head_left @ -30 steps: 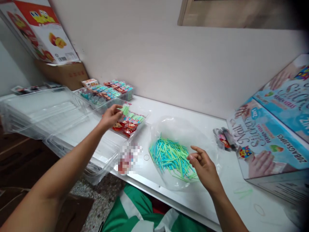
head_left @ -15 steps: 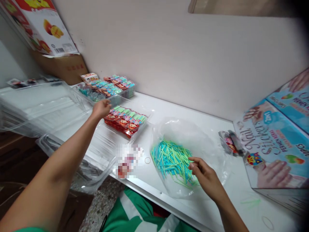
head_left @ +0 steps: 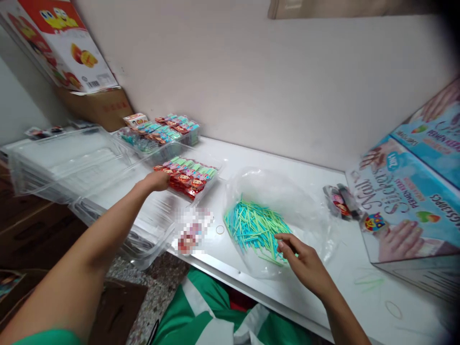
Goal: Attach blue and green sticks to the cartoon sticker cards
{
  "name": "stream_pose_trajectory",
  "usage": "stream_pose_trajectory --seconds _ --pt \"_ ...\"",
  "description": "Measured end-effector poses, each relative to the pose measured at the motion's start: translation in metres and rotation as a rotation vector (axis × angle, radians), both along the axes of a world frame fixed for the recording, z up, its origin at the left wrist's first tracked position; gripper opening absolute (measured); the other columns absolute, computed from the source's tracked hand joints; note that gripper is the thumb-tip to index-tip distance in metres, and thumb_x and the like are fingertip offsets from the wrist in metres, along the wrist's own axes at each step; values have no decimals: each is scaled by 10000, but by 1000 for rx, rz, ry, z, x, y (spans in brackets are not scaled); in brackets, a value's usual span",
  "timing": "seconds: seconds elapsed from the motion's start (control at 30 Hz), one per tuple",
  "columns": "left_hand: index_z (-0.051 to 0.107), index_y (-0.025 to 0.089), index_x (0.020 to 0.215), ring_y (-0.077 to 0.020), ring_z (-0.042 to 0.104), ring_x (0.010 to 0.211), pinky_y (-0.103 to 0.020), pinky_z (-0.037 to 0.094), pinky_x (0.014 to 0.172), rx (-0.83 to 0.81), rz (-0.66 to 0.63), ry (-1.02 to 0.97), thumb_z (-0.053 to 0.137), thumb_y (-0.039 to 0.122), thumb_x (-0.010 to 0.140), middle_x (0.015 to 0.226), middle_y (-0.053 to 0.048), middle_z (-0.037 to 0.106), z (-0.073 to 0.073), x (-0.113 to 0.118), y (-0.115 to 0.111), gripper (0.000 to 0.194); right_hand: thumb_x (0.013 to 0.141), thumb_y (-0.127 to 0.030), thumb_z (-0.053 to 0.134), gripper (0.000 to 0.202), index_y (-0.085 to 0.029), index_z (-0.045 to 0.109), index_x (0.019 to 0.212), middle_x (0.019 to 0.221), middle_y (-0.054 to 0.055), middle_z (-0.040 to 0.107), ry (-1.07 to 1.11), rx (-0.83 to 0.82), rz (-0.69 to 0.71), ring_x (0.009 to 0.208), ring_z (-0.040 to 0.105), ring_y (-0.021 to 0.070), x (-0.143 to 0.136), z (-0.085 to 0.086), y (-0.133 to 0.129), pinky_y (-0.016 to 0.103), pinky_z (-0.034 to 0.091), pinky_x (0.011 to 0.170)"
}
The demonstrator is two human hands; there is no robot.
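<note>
My left hand [head_left: 158, 181] is at the left end of a clear tray of red candy packets [head_left: 192, 178]; its fingertips are hidden, so its grip cannot be made out. Over a clear plastic bag [head_left: 312, 225] holding green and blue sticks [head_left: 255, 227] hovers my right hand [head_left: 296, 251], its thumb and fingers apart with nothing between them. A blurred packet [head_left: 192, 235] lies near the table's front edge, beside a rubber band [head_left: 220, 230].
Clear plastic trays [head_left: 82, 158] are stacked at the left. Behind stands a filled tray [head_left: 161, 132]. Cartons [head_left: 86, 52] rise at the back left; blue boxes [head_left: 409, 206] stand at the right, near dark-edged packets [head_left: 339, 201].
My left hand has moved down and slightly right, to the left end of the red packets. My right hand has shifted slightly left over the bag. The camera view has shifted a little.
</note>
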State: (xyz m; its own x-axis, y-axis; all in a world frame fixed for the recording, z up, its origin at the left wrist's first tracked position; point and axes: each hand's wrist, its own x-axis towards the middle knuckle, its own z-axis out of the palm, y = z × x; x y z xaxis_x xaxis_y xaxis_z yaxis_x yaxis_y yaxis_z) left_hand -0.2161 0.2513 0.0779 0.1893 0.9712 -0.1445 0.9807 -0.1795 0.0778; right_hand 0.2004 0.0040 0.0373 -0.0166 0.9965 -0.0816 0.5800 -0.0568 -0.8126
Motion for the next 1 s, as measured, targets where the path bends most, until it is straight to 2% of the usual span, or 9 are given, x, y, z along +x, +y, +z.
stream_pose_trajectory --seconds 0.1,0.2,0.37,0.47,0.53,0.63,0.7,0.8,1.0 --pt "649 107 698 -283 595 820 -297 396 681 11 35 86 585 213 642 848 -180 668 0 4 14 135 900 -416 417 315 -227 534 1123 872 28 628 -5 5 24 763 582 154 0 4 -5 267 457 676" --pt "645 104 707 -297 596 830 -309 397 681 50 65 135 558 230 688 853 -190 663 13 14 1 155 900 -408 417 313 -229 534 1129 878 26 629 -31 0 42 761 584 151 2 4 -9 265 457 681" --pt "637 153 837 -209 594 765 -273 394 676 163 -106 -36 363 353 869 808 -103 661 25 60 -91 341 895 -402 420 290 -235 553 1091 859 18 642 -62 10 58 761 593 155 0 -3 -11 262 450 669" --pt "639 172 870 -178 605 754 -260 417 697 117 -271 -321 359 345 890 826 -78 672 -10 101 -152 330 898 -393 414 288 -237 557 1094 852 15 641 -55 39 86 767 594 153 -8 -3 -9 259 445 674" --pt "625 158 976 -215 594 930 -296 419 810 170 -220 -336 425 294 863 1005 -116 658 -47 120 -172 267 903 -385 407 288 -235 563 1092 861 18 641 -56 63 104 787 596 153 -12 0 -9 260 444 694" --pt "541 73 1150 -284 485 1143 -369 363 938 210 -43 -158 493 241 814 1244 -196 532 -98 131 -174 379 903 -374 404 285 -229 573 1081 850 21 643 -76 90 111 790 597 155 -4 4 -14 265 440 703" --pt "522 63 1178 -304 448 1173 -388 355 943 238 34 -63 456 240 833 1297 -193 490 -119 130 -167 394 898 -373 410 285 -226 572 1081 813 18 644 -90 86 69 767 600 156 10 5 -19 263 439 685" --pt "564 73 1127 -287 444 1162 -358 344 948 292 1 -8 387 194 857 1276 -165 516 -132 125 -161 345 886 -381 423 282 -221 573 1064 798 20 654 -96 63 -65 767 613 161 39 1 -27 258 443 675" --pt "616 103 972 -261 506 1035 -338 370 874 373 11 -34 371 212 861 1101 -146 609 -128 125 -163 290 872 -375 421 269 -211 584 1009 757 15 659 -182 32 -162 720 611 157 76 -21 -21 256 431 661"
